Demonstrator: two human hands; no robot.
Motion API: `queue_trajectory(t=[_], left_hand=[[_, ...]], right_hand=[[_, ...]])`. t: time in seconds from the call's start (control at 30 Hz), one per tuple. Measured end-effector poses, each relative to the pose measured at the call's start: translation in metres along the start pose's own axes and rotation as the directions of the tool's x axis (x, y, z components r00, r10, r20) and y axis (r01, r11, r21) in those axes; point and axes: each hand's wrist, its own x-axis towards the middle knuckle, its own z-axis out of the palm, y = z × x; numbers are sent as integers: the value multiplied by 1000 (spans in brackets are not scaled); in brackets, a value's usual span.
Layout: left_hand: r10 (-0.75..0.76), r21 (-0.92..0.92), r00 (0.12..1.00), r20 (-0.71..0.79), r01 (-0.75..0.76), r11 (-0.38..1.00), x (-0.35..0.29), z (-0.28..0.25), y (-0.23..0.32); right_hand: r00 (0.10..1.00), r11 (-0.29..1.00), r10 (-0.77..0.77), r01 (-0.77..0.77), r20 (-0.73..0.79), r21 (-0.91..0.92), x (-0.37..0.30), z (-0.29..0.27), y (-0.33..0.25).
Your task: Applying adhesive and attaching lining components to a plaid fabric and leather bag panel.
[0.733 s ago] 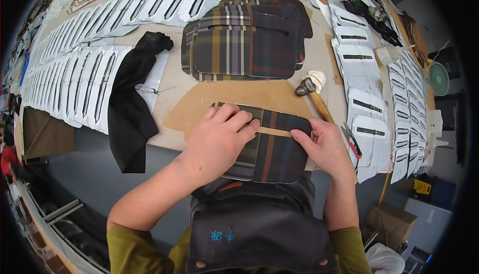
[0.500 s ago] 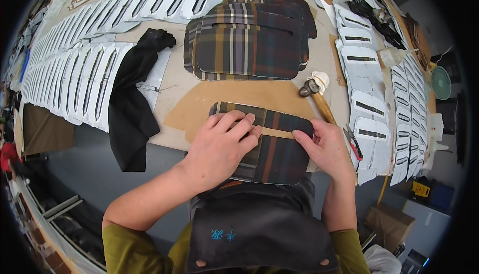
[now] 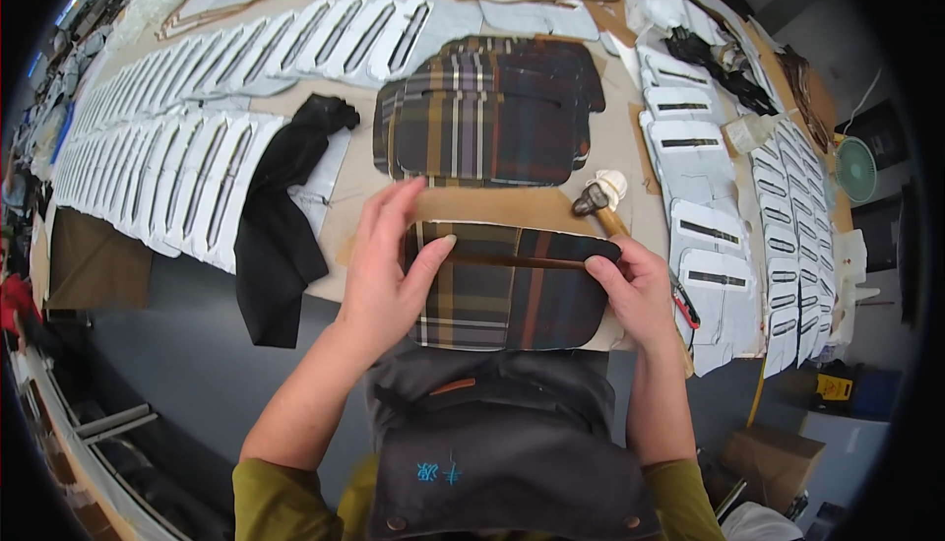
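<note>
A plaid fabric panel (image 3: 472,300) with rounded corners and a long narrow slot is in front of me at the table's near edge. At its right edge, my right hand (image 3: 640,290) grips it, thumb on the upper face by the slot's end. My left hand (image 3: 379,270) is at the left edge, thumb over the plaid face and fingers spread apart from it. What lies under the panel is hidden. Beyond it is a stack of similar plaid panels (image 3: 482,137), the top one slotted too.
A hammer (image 3: 596,201) lies right of the stack on brown card (image 3: 492,203). Red-handled snips (image 3: 684,305) are near my right hand. Black cloth (image 3: 281,226) hangs over the table edge at left. Rows of white slotted pieces (image 3: 157,177) cover both sides; a bottle (image 3: 743,134) stands right.
My left hand has moved left from the slot to the panel's left edge, its fingers opening. The slot now looks dark instead of tan. My right hand keeps its hold. The view has shifted slightly.
</note>
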Motion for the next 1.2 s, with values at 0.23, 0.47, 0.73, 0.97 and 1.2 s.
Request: queue_trajectory(t=[0.23, 0.47, 0.73, 0.97, 1.2], left_hand=[[-225, -454, 965, 131, 261, 852, 51, -17, 6], [68, 438, 968, -242, 47, 898, 136, -20, -36], [255, -25, 864, 435, -271, 962, 14, 27, 28], [143, -227, 899, 413, -51, 973, 0, 51, 17], [48, -168, 926, 375, 17, 986, 3, 47, 23]], right_hand=[[995, 963, -33, 57, -93, 265, 46, 3, -17], [905, 922, -346, 280, -247, -266, 94, -7, -44], [932, 714, -273, 30, -238, -699, 0, -94, -11], [954, 677, -113, -130, -277, -724, -45, -124, 27], [903, 701, -222, -114, -367, -704, -46, -116, 45]])
